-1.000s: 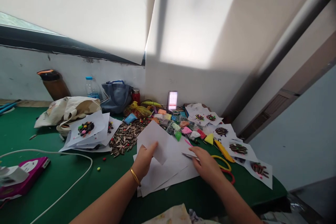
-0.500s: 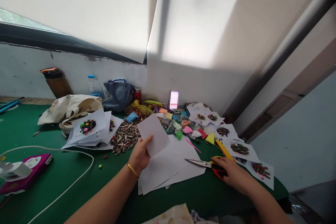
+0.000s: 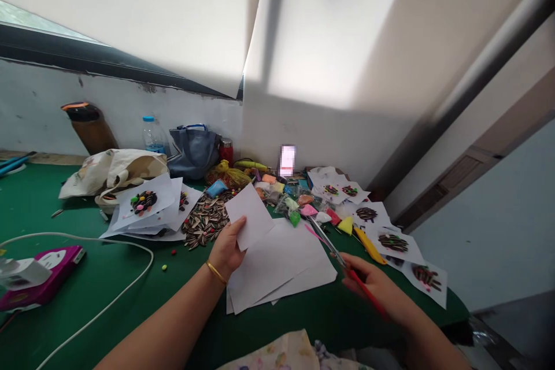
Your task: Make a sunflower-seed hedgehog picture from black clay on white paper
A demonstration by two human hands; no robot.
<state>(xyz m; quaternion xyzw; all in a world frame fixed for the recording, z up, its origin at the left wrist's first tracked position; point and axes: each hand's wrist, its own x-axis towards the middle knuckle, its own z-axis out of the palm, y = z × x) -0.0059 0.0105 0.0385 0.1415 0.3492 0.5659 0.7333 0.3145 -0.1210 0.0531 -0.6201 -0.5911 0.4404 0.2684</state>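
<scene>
My left hand [image 3: 226, 248], with a gold bangle at the wrist, pinches a small white sheet of paper [image 3: 251, 214] and holds it tilted up above a stack of white sheets [image 3: 281, 266] on the green table [image 3: 99, 277]. My right hand [image 3: 375, 289] is closed on red-handled scissors [image 3: 342, 263], lifted off the table, blades pointing up and left toward the held paper. A heap of striped sunflower seeds [image 3: 206, 219] lies just beyond my left hand.
Small bags of coloured clay [image 3: 299, 208] and papers with seed pictures [image 3: 392, 240] fill the right side. More such papers [image 3: 147, 205], a cloth bag [image 3: 113, 170], a grey bag [image 3: 193, 150] and bottles stand at the back. A white cable [image 3: 108, 300] and pink device [image 3: 47, 274] lie left.
My right hand went from the paper stack to the scissors, closed on them and lifted them, blades now pointing up-left. My left hand has raised the small sheet slightly.
</scene>
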